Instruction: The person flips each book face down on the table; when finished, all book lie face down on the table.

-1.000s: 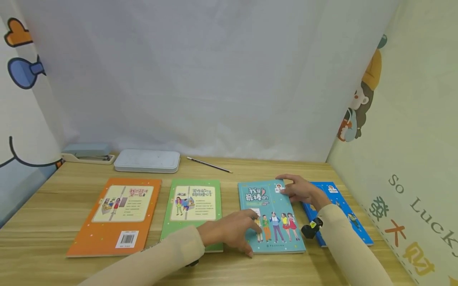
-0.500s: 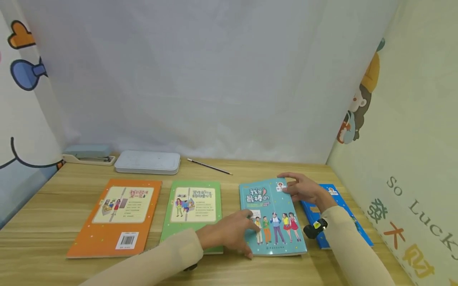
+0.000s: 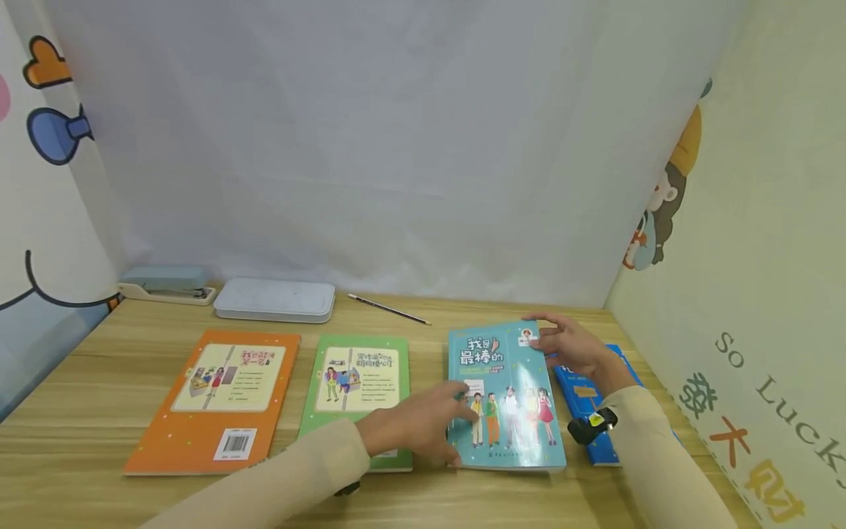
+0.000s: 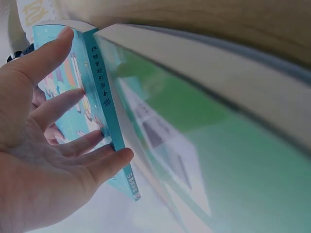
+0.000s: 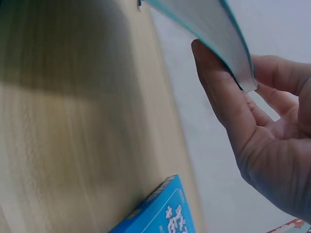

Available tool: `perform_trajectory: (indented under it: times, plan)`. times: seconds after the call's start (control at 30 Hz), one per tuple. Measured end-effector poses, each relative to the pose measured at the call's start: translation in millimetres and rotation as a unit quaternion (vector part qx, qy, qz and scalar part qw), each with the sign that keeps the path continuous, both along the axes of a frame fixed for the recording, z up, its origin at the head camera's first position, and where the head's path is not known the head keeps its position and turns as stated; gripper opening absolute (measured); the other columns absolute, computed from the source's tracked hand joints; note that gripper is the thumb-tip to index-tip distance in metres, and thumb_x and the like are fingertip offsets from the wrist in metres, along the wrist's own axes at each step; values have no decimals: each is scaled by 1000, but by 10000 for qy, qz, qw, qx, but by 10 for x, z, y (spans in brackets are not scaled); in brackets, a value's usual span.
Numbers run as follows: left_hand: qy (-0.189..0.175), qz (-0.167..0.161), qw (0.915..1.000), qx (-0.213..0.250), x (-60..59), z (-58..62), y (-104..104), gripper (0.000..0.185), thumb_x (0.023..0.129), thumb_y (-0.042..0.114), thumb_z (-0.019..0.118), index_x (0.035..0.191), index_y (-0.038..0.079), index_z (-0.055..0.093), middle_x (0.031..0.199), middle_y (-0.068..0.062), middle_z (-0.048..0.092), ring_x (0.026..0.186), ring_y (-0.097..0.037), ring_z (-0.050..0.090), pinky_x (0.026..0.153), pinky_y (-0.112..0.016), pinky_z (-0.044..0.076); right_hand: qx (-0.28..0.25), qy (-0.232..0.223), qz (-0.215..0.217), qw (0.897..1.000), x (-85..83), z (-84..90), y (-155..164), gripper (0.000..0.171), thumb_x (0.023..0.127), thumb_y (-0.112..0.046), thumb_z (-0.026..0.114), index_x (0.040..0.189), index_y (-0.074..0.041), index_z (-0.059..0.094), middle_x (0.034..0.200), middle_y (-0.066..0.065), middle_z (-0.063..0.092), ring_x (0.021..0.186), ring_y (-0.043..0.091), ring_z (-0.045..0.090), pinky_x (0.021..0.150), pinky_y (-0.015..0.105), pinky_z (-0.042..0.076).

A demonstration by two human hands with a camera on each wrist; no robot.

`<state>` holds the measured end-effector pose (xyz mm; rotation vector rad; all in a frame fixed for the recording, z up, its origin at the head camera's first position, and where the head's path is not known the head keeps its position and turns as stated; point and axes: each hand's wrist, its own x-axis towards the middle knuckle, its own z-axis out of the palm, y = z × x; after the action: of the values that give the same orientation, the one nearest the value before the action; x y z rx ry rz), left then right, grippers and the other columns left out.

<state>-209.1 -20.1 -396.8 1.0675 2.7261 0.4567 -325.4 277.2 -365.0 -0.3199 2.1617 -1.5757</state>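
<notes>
A teal book (image 3: pixel 505 389) with cartoon children on its cover lies on the wooden table (image 3: pixel 79 367), its far edge tilted up. My right hand (image 3: pixel 555 339) pinches its far right corner, which shows in the right wrist view as the teal book (image 5: pixel 214 24) held between thumb and fingers of the right hand (image 5: pixel 262 121). My left hand (image 3: pixel 439 430) rests with straight fingers on the cover by the spine. In the left wrist view the left hand (image 4: pixel 73 121) lies on the teal book (image 4: pixel 104 92).
A green book (image 3: pixel 360 375) and an orange book (image 3: pixel 225 389) lie left of the teal one. A blue book (image 3: pixel 584 393) lies to its right, near the side wall. A pencil (image 3: pixel 388 308), a pale case (image 3: pixel 274 299) and a stapler (image 3: pixel 165 283) sit at the back.
The teal book's far edge has risen off the table in my right hand, and the book stands steeper. My left hand stays on its near left part.
</notes>
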Motion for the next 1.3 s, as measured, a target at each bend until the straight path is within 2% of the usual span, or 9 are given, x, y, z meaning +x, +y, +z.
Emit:
perform_trajectory:
  times: [0.07, 0.23, 0.33, 0.57, 0.77, 0.9, 1.03, 1.3]
  plan:
    - [72, -54, 9999, 55, -7, 19, -12, 66, 74, 39, 88, 134, 23, 65, 158, -12, 39, 146, -28, 38, 116, -39, 40, -67, 20, -55, 10000, 0, 42, -5, 46, 99, -1, 55, 141, -18, 46, 94, -1, 58, 72, 10, 54, 65, 29, 53]
    - [297, -106, 9994, 155, -26, 40, -21, 64, 75, 38, 88, 132, 20, 66, 157, -13, 40, 146, -28, 38, 114, -38, 42, -315, 156, 5, 9994, 14, 127, -10, 43, 100, 0, 53, 140, -13, 44, 105, 2, 69, 90, 18, 70, 75, 38, 62]
    - [396, -79, 9990, 194, -41, 45, -14, 63, 76, 37, 87, 133, 20, 66, 157, -13, 39, 146, -28, 37, 114, -38, 42, -474, 294, 26, 9984, 25, 176, -5, 41, 100, 0, 53, 138, -12, 44, 103, 1, 70, 91, 19, 71, 76, 38, 62]
    - [385, 82, 9989, 248, -64, 90, 4, 66, 77, 36, 86, 137, 23, 62, 158, -11, 38, 146, -27, 37, 115, -38, 40, -692, 527, 61, 9962, 46, 286, -16, 35, 101, -2, 53, 131, -20, 52, 101, 0, 70, 89, 18, 73, 76, 36, 62]
    - [384, 94, 9987, 323, -73, 163, 13, 65, 82, 35, 83, 141, 22, 59, 155, -12, 41, 143, -27, 41, 114, -37, 42, -839, 620, -86, 9945, 78, 394, -58, 34, 100, -3, 55, 131, -18, 52, 100, 0, 71, 89, 18, 72, 76, 36, 62]
    - [401, 74, 9979, 512, -73, 180, 27, 62, 84, 35, 81, 141, 24, 59, 155, -12, 41, 143, -28, 42, 114, -40, 42, -849, 726, -267, 9934, 102, 450, -83, 35, 100, -3, 55, 132, -17, 52, 100, -1, 70, 89, 16, 72, 75, 35, 62]
    - [508, 29, 9958, 762, -72, 192, 56, 63, 85, 36, 80, 142, 25, 57, 158, -11, 39, 145, -29, 39, 116, -42, 40, -915, 756, -459, 9919, 119, 501, -108, 34, 101, -2, 54, 128, -22, 54, 98, -2, 69, 86, 15, 72, 74, 33, 62]
    - [802, -195, 9876, 1333, -45, 263, 168, 71, 84, 42, 80, 147, 28, 51, 158, -9, 36, 145, -27, 37, 116, -41, 40, -957, 720, -870, 9890, 171, 593, -176, 33, 100, -4, 55, 129, -21, 53, 95, -2, 68, 82, 15, 72, 73, 31, 62]
